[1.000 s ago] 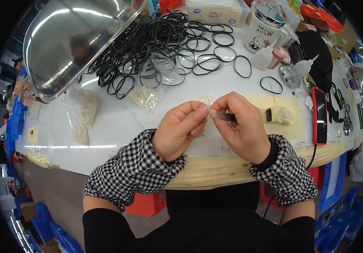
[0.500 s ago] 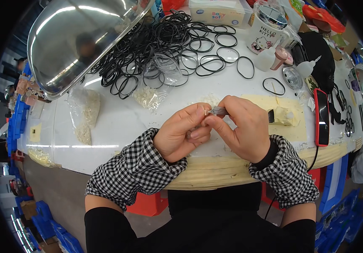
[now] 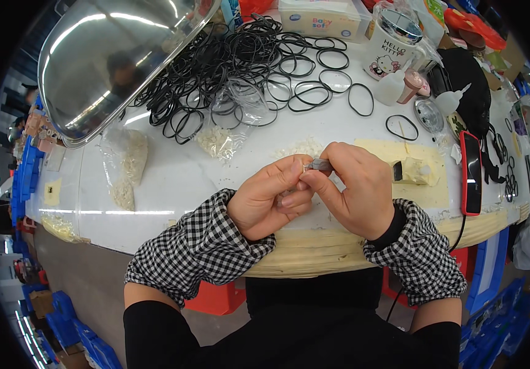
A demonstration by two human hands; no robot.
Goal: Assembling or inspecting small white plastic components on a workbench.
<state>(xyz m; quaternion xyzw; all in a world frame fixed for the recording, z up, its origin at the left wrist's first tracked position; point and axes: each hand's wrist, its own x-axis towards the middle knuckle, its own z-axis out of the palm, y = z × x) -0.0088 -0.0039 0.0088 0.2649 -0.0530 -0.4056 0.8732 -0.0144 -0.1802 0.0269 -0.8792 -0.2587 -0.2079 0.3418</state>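
Note:
My hands meet above the near part of the white table (image 3: 172, 184). My left hand (image 3: 268, 203) pinches a tiny pale piece (image 3: 305, 166) between thumb and forefinger, its other fingers curled below. Between the thumb and forefinger of my right hand (image 3: 363, 194) is a small flat grey metal blade (image 3: 321, 164), its tip against the pale piece. Fingertips hide most of that piece, so its exact shape is unclear. Just beyond the hands lies a loose heap of small whitish bits (image 3: 302, 148). Clear bags of similar bits, one upright-looking (image 3: 132, 161) and one open (image 3: 219, 141), lie to the left.
Black rubber rings (image 3: 209, 74) form a large tangle at the back, beside a shiny metal bowl (image 3: 117, 67). Rightward are a yellow sheet with a taped block (image 3: 416, 171), a red-cased phone (image 3: 471, 175) on a cable, a white mug (image 3: 391, 46) and pale silicone cups (image 3: 390, 88).
Both hands keep their grip and stay together, shifting very slightly right. The blade's angle against the pale piece has changed a little. The whole view has moved slightly.

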